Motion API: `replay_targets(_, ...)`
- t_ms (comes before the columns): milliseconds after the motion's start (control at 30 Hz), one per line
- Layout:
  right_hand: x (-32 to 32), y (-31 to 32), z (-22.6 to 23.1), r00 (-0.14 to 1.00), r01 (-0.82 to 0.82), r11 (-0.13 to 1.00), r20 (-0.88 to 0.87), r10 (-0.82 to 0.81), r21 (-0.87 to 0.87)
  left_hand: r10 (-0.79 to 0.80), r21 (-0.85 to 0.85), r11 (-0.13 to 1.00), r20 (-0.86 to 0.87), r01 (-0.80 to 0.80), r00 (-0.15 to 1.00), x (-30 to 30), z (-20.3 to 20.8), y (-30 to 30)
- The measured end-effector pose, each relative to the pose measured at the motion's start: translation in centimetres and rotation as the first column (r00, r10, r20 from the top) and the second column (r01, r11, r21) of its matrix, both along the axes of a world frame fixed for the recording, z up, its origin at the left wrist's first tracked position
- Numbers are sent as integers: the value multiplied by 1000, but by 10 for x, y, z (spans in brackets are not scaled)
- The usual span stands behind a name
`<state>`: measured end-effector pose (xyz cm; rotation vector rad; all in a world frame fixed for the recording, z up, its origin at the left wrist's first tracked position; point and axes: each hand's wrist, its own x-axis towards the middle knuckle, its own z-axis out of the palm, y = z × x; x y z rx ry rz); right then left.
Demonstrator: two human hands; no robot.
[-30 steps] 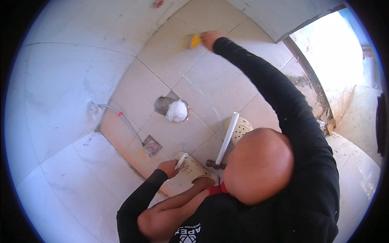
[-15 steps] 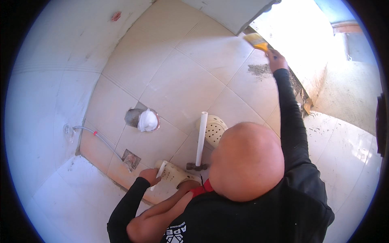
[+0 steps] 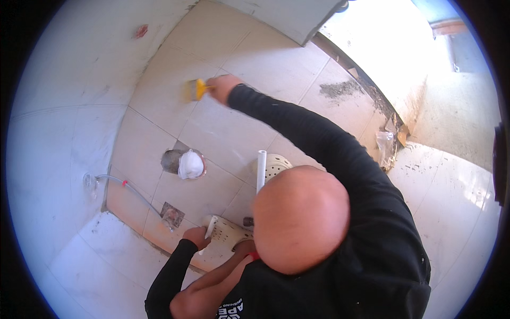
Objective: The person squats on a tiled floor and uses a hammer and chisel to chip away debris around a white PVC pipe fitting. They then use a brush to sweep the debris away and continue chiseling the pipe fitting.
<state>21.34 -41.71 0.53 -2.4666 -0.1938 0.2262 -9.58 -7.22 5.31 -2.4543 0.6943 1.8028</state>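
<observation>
My right hand [image 3: 224, 87] grips a yellow-handled paintbrush [image 3: 200, 89] over the beige tiled floor [image 3: 255, 101], towards the far left wall. Its bristles are smeared by motion and point left. Low on the left, my left hand [image 3: 196, 237] is closed around a slim white stick [image 3: 211, 227], beside a cream clog [image 3: 226, 231] on my foot. A hammer [image 3: 261, 169] with a white, pipe-like handle lies between my feet; my bent knee hides part of it. The other cream clog [image 3: 276, 165] shows just beyond that knee.
A white bundle [image 3: 191, 165] plugs a floor hole. A grey hose [image 3: 141, 196] runs from the left wall to a square cutout [image 3: 171, 215]. Grey grit [image 3: 340, 89] lies at right, near a clear plastic bag [image 3: 385, 144] and rubble. A panel edge [image 3: 308, 37] juts in at the far side.
My right hand has swept the paintbrush from the far right edge across the floor to the left. My knee has shifted left, covering more of the hammer. The left hand stays about where it was.
</observation>
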Motion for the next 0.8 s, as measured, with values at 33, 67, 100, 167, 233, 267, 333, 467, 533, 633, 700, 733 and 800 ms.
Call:
replay_targets(33,-5,-23,-10,999,38,999,-30,-39,-5,23,-2,1000,8,-23,1000,-3,1,1)
replay_targets(67,-10,-56,-17,996,63,997,-59,-65,-32,38,6,999,7,-38,999,-5,1,2)
replay_targets(100,-23,-96,-21,992,123,992,-13,-123,3,74,-7,997,8,-74,997,-7,1,2)
replay_targets(167,-53,-184,-17,949,297,955,-110,-296,-6,96,-13,995,18,-96,995,-9,0,4)
replay_targets(233,-90,-271,4,918,383,911,-51,-394,-152,97,-46,994,18,-97,995,-8,-1,4)
replay_targets(267,-109,-307,19,891,427,837,0,-454,-342,77,-60,995,25,-75,997,-6,-2,4)
replay_targets(333,-139,-349,45,733,619,664,5,-680,-419,26,-60,998,-11,-27,1000,0,-5,3)
replay_targets(467,-143,-334,80,709,677,570,206,-674,-466,-113,-11,994,-100,113,988,14,-10,0)
replay_targets(533,-126,-291,88,724,689,667,287,-627,-283,-108,-49,993,-87,104,990,17,-11,-2)
replay_targets(633,-88,-200,84,801,494,864,335,-496,99,-118,-16,993,-86,117,989,19,-10,-3)
replay_targets(700,-65,-128,73,900,316,868,167,-402,384,-124,-2,992,-83,125,989,18,-9,-4)
replay_targets(733,-58,-96,68,939,267,892,108,-326,365,-123,-2,992,-76,124,989,17,-8,-4)
replay_targets(800,-52,-37,58,991,73,923,74,-109,378,-100,-2,995,-62,100,993,15,-7,-5)
